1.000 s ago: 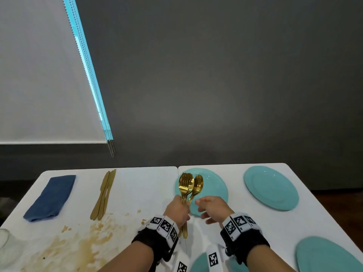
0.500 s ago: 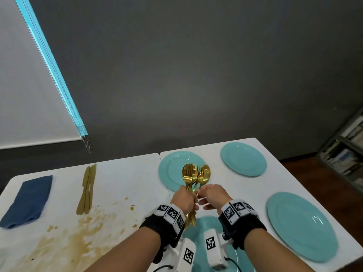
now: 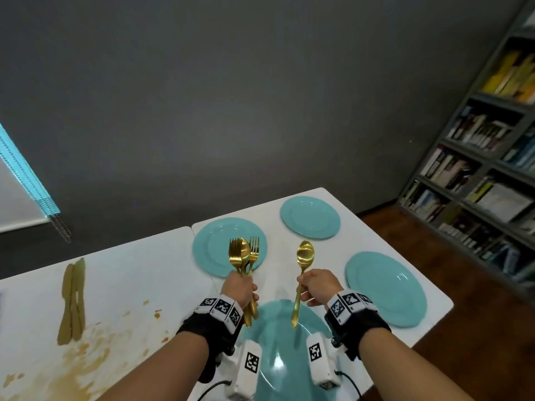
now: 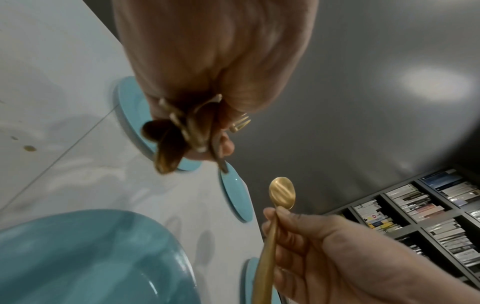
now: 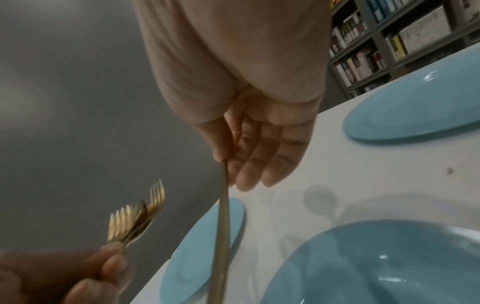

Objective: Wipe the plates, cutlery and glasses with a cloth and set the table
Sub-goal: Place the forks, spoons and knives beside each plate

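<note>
On the left half of the white table (image 3: 139, 273), toward its far edge, two gold knives (image 3: 72, 299) lie side by side, touching along their length, with brown stains (image 3: 84, 354) spread over the surface between them and the near edge. The left hand (image 3: 238, 289) is held above the middle of the table with its fingers curled tight round the handles of a bundle of gold forks and a spoon (image 3: 242, 256), heads pointing up and away; in the left wrist view the handle ends jut out below the closed fist. Behind that bundle a teal plate (image 3: 214, 250) lies against the seam at the far edge. The nearest teal plate (image 3: 283, 357) sits at the near edge, below and between both wrists. The right hand (image 3: 320, 287) is held apart from the left and pinches one gold spoon (image 3: 304, 256) by its handle between thumb and forefinger, bowl upward, handle slanting down over the nearest plate; the right wrist view shows the other fingers lying loosely straight beside the handle. A third teal plate (image 3: 309, 217) rests near the far right corner, and a fourth (image 3: 385, 287) lies along the right edge. Past that edge stands a grey bookshelf (image 3: 486, 157) filled with books
</note>
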`<action>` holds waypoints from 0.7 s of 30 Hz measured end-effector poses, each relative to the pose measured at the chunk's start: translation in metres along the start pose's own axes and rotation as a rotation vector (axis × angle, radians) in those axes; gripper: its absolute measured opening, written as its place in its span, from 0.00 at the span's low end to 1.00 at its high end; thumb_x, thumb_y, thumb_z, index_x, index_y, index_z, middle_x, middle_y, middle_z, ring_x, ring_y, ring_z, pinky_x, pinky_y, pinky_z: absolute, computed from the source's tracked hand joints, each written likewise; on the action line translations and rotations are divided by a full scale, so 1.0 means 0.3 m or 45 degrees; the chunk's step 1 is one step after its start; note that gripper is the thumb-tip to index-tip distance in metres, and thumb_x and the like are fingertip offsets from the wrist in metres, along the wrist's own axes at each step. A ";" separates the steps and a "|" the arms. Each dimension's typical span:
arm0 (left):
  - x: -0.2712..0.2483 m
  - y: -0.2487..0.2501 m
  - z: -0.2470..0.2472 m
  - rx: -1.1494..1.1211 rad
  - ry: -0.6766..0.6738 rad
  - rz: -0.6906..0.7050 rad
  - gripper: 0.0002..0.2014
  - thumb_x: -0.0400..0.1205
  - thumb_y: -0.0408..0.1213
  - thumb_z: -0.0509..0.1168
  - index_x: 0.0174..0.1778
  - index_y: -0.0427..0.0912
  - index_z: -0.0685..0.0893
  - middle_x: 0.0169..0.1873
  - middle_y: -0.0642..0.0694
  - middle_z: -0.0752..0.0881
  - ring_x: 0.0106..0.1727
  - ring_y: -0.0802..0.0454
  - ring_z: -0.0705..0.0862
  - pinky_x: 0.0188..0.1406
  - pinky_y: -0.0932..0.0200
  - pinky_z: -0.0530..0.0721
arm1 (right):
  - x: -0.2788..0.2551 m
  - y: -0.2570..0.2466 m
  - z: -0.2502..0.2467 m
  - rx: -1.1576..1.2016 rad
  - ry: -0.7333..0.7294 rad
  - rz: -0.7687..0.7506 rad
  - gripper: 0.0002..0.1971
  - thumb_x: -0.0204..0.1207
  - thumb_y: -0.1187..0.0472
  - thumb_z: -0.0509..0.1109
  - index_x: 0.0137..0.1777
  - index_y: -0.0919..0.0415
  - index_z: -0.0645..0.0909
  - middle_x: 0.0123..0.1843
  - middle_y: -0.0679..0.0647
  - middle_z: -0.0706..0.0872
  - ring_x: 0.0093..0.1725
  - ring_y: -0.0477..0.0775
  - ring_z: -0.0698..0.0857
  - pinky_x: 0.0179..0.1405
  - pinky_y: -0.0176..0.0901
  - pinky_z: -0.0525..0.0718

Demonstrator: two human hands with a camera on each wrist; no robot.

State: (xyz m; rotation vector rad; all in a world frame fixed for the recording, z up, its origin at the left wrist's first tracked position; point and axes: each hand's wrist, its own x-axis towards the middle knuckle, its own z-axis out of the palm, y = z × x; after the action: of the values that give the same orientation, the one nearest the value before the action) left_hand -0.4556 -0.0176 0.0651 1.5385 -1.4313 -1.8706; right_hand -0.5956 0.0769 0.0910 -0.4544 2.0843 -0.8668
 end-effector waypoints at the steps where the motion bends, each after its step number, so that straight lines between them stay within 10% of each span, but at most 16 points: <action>1: 0.003 0.011 0.011 0.021 0.005 0.001 0.04 0.86 0.28 0.50 0.48 0.34 0.68 0.33 0.41 0.76 0.25 0.48 0.74 0.25 0.58 0.75 | 0.012 0.008 -0.022 -0.020 0.012 0.004 0.10 0.81 0.63 0.63 0.37 0.60 0.78 0.37 0.57 0.84 0.28 0.50 0.80 0.28 0.39 0.80; 12: 0.075 0.086 0.257 0.046 0.085 -0.048 0.03 0.87 0.29 0.50 0.51 0.33 0.67 0.33 0.42 0.75 0.26 0.50 0.74 0.25 0.58 0.75 | 0.252 0.114 -0.320 -0.272 -0.014 0.078 0.10 0.82 0.64 0.59 0.41 0.58 0.79 0.34 0.54 0.80 0.29 0.49 0.78 0.26 0.37 0.78; 17: 0.114 0.140 0.456 0.067 0.115 -0.074 0.06 0.87 0.31 0.50 0.49 0.33 0.69 0.33 0.43 0.77 0.27 0.50 0.76 0.25 0.58 0.78 | 0.390 0.173 -0.505 -0.544 0.002 0.105 0.13 0.82 0.57 0.62 0.34 0.54 0.75 0.34 0.51 0.79 0.40 0.53 0.81 0.52 0.46 0.85; 21: 0.152 0.165 0.602 0.147 0.149 -0.054 0.07 0.87 0.32 0.50 0.52 0.33 0.71 0.32 0.44 0.78 0.26 0.51 0.77 0.20 0.61 0.76 | 0.508 0.224 -0.661 -0.691 0.009 0.090 0.11 0.81 0.54 0.62 0.53 0.60 0.83 0.41 0.53 0.81 0.48 0.56 0.81 0.57 0.45 0.82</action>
State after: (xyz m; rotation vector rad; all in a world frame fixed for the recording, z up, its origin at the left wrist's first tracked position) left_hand -0.6458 0.0130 0.0660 1.7153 -1.4873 -1.7169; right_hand -0.8468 0.1194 0.0449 -0.6531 2.3172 -0.2480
